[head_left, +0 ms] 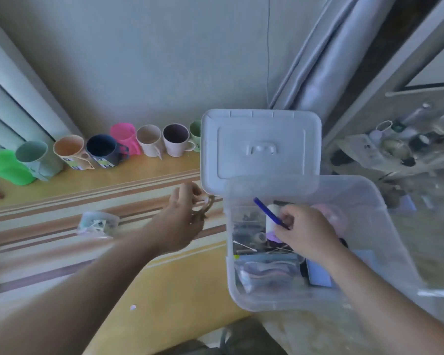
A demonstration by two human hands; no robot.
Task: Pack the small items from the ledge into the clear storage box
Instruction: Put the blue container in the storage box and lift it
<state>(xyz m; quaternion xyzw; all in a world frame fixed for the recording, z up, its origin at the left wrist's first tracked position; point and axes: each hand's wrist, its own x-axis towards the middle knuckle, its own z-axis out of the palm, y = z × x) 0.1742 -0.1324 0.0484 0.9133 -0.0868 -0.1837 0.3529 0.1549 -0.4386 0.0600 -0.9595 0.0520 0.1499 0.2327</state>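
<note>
- One clear plastic storage box [241,290] is seen beside the striped wooden ledge [62,239], its white lid [260,147] raised.
- One blue pen [269,212] is gripped by the right hand [308,231] inside the box.
- One blurred brownish item [205,206] is pinched by the left hand [180,221].
- One small clear container [98,224] lies on the ledge.
- Eight cups [149,139] are counted along the wall.

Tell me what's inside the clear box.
Inside the box: a clear pouch, a blue card, and the right hand lowering a blue pen. The hand hides whatever lies beneath it.
</note>
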